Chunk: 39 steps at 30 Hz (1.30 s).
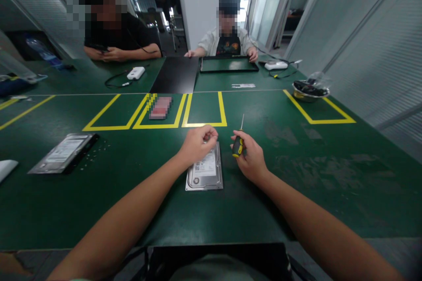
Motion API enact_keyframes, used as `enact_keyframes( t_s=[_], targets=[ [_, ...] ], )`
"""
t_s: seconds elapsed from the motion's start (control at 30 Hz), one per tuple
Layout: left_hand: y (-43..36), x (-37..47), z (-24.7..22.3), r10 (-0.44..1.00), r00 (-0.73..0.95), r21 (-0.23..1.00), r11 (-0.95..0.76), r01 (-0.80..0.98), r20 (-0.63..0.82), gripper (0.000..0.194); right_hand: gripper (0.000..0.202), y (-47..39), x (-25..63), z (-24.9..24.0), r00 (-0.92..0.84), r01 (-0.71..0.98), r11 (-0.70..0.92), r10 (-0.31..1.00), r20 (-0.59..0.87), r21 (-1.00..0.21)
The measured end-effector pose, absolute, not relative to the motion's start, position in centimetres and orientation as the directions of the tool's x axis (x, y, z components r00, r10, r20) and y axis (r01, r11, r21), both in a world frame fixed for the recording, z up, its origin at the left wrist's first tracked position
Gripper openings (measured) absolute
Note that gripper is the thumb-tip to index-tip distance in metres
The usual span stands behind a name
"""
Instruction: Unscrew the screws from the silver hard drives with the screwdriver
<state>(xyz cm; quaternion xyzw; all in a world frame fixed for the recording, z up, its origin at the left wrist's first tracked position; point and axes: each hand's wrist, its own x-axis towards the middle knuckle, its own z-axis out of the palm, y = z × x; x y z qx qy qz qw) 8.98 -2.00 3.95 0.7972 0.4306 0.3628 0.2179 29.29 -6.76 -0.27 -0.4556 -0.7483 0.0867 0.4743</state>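
Lying far to the left on the green table (296, 193) is another hard drive (62, 153), with tiny screws (95, 151) scattered just beside it. Next come yellow tape boxes (154, 112) marked on the table. In the middle, the left hand (198, 142) is curled over the far end of a hard drive (205, 171) and rests on it; I cannot tell if the fingers pinch anything. Just to its right, the right hand (251, 158) is closed around a screwdriver (238, 142), tip pointing away. Far off to the right sits a metal bowl (310, 90). Two other people sit across the table.
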Motion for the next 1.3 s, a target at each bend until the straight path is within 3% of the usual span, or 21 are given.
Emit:
enact_keyframes(
  t_s=[0.33, 0.57, 1.0, 1.3],
  targets=[
    [-0.4, 8.8, 3.6, 0.8, 0.491, 0.623, -0.586, 0.517, 0.345, 0.012, 0.055, -6.7, 29.4, 0.0, -0.154, 0.597, 0.577, 0.765, 0.626, -0.557],
    [1.4, 8.4, 3.7, 0.691, 0.667, 0.461, -0.706, 0.538, 0.279, 0.01, 0.054, -6.7, 29.4, -0.1, -0.176, 0.594, 0.58, 0.77, 0.614, -0.557],
    [3.0, 8.6, 2.9, 0.743, 0.657, 0.604, -0.584, 0.542, 0.128, 0.011, 0.055, -6.9, 29.3, 0.2, -0.21, 0.596, 0.597, 0.762, 0.612, -0.538],
    [3.1, 9.0, 3.4, 0.746, 0.658, 0.567, -0.587, 0.578, 0.1, 0.014, 0.056, -6.9, 29.4, 0.2, -0.22, 0.595, 0.597, 0.765, 0.606, -0.539]
  ],
)
